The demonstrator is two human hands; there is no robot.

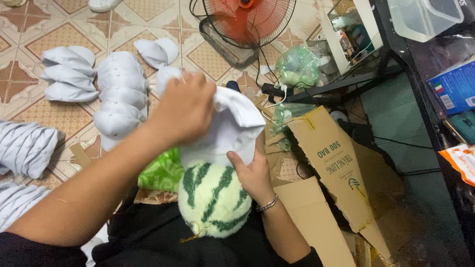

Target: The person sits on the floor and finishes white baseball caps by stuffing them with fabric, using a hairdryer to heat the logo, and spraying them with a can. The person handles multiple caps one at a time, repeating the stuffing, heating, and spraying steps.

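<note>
A white cap (pixel 232 126) is held up over my lap by both hands. My left hand (pixel 183 109) covers its crown from above, fingers curled into the cloth. My right hand (pixel 252 170), with a silver bracelet on the wrist, grips the lower edge near the brim, thumb on the cloth. Just below the cap a round plush pillow striped like a watermelon (pixel 213 198) rests on my lap.
Stacks of white caps (pixel 121 94) lie on the tiled floor at left, with more stacks (pixel 27 146) at the far left. Flattened cardboard (pixel 334 158) lies at right. A red floor fan (pixel 247 20) stands ahead, beside cables and a green plastic bag (pixel 297 66).
</note>
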